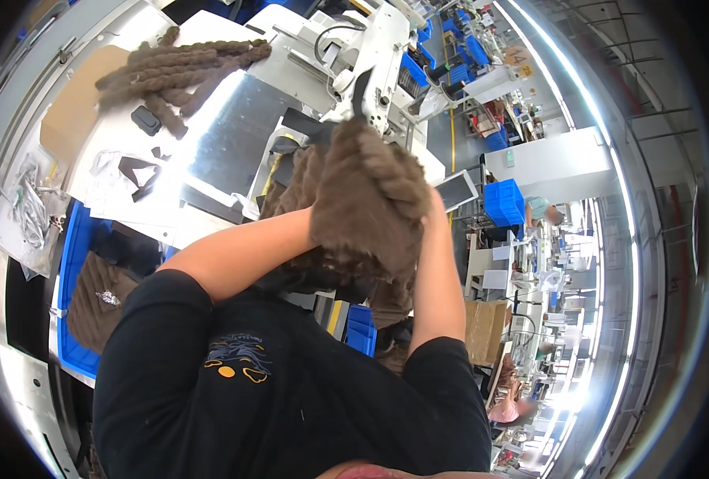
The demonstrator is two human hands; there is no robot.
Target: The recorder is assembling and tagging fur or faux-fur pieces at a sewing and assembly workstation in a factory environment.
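Note:
A brown plush piece (362,188) with thick ribbed rolls along one side is held up in front of me. A black strap (361,92) rises from its top. My left hand (306,227) reaches into or behind its left edge, and its fingers are hidden by the pile. My right hand (432,211) grips the right edge, with most of its fingers out of sight. More brown ribbed plush (294,188) hangs below and behind the raised piece. Just beyond stands a white sewing machine (378,60).
Brown plush strips (182,72) lie on the white table at the upper left, near a small dark block (145,120) and black strap pieces (137,176). A blue bin (71,319) holding brown plush stands at my left. A small screen (456,190) and cardboard box (484,331) are at right.

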